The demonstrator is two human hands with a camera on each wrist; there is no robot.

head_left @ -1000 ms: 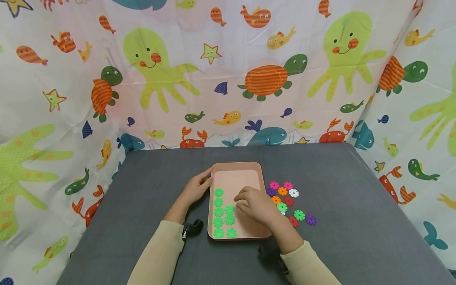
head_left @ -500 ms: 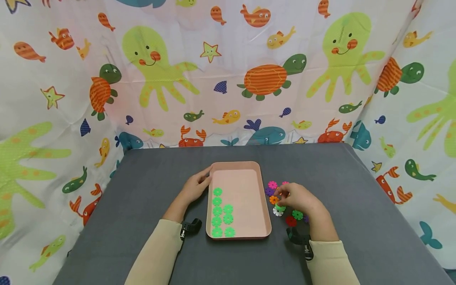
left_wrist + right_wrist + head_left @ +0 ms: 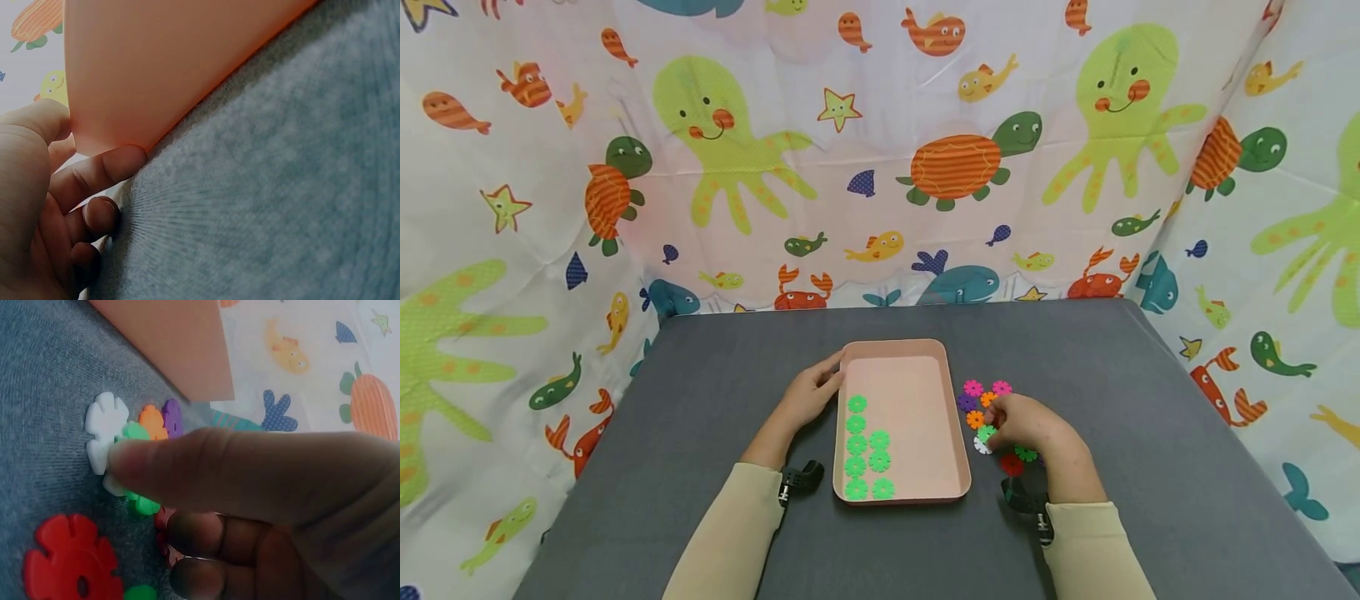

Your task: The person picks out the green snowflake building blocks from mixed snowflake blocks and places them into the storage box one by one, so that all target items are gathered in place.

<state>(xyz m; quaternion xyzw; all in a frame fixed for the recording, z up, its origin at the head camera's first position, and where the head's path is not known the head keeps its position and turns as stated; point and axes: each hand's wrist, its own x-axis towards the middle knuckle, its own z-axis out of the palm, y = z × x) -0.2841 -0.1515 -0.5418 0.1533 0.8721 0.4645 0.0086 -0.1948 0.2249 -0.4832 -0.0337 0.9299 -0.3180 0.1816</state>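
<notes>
A pink tray lies on the grey table, with green snowflake discs in two columns along its left side. My left hand holds the tray's upper left edge, thumb and index finger against it in the left wrist view. To the right of the tray, my right hand reaches into loose discs. Its thumb and fingers close on a green snowflake disc, which overlaps a white disc. In the right wrist view the thumb covers part of both; the index fingertip is hidden behind it.
Around the right hand lie orange, purple and pink discs. A red disc and another green disc sit below the palm. A sea-animal curtain hangs behind the table.
My right hand has left the tray and moved right to the loose discs, its fingers lowering around a green one. The left hand keeps its place at the tray's edge.
</notes>
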